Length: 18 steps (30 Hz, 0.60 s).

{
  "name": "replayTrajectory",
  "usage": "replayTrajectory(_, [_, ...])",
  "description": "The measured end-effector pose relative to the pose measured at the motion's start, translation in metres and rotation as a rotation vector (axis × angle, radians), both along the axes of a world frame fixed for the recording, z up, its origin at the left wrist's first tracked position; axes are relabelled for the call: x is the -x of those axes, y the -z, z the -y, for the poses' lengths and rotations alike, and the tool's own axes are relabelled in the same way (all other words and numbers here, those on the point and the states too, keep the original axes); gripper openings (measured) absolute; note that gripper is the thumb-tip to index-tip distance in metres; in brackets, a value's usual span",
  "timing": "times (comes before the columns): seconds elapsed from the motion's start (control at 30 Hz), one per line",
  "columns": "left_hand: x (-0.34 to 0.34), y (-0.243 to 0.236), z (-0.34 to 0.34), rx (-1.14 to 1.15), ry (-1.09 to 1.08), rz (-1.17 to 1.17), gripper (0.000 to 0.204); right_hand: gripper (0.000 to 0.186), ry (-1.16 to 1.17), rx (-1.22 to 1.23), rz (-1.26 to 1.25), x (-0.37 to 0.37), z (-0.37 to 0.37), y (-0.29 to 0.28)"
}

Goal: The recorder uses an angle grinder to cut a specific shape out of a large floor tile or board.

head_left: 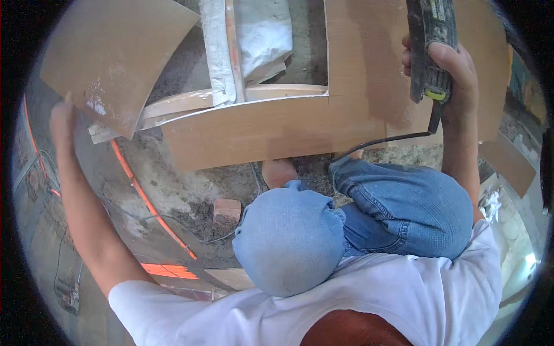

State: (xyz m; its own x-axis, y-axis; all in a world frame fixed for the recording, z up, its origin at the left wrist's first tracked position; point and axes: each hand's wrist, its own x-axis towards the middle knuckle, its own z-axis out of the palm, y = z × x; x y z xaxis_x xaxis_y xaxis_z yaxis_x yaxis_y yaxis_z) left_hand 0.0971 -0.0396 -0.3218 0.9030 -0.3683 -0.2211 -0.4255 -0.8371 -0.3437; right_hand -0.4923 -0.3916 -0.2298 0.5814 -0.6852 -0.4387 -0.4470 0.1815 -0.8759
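Observation:
My right hand is wrapped round the dusty black body of a corded power tool, likely an angle grinder. Its working end lies beyond the upper edge, so the kind is uncertain. From its rear a black cord runs down towards my knees. Under the tool lies a large brown wood panel with a square-cornered cutout, its edge pale. At the far left my left hand closes on the near edge of a separate brown board piece; most of its fingers are hidden.
Pale wooden strips and a white-coated bar lie beneath the boards, beside a white sack. Orange tubing, thin wires and a brick are on the rough floor. A small brown board lies at the right.

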Motion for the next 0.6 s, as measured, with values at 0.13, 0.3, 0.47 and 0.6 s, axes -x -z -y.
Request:
replayTrajectory(0.13, [0.047,-0.021,0.048,0.353,0.192,-0.042,0.038,0.053,-0.036,-0.03,0.052,-0.017,-0.001,-0.005])
replayTrajectory(0.3, [0.198,-0.092,0.112,0.699,0.38,-0.14,0.026,0.051,-0.091,-0.037,0.098,-0.04,-0.008,-0.009])
replayTrajectory(0.47, [0.272,-0.136,0.124,0.848,0.098,-0.379,0.021,0.05,-0.201,-0.114,0.045,-0.053,-0.008,0.001])
replayTrajectory(0.6, [0.29,-0.152,0.106,0.872,-0.044,-0.637,0.017,0.052,-0.13,-0.214,0.064,-0.054,-0.008,0.006])
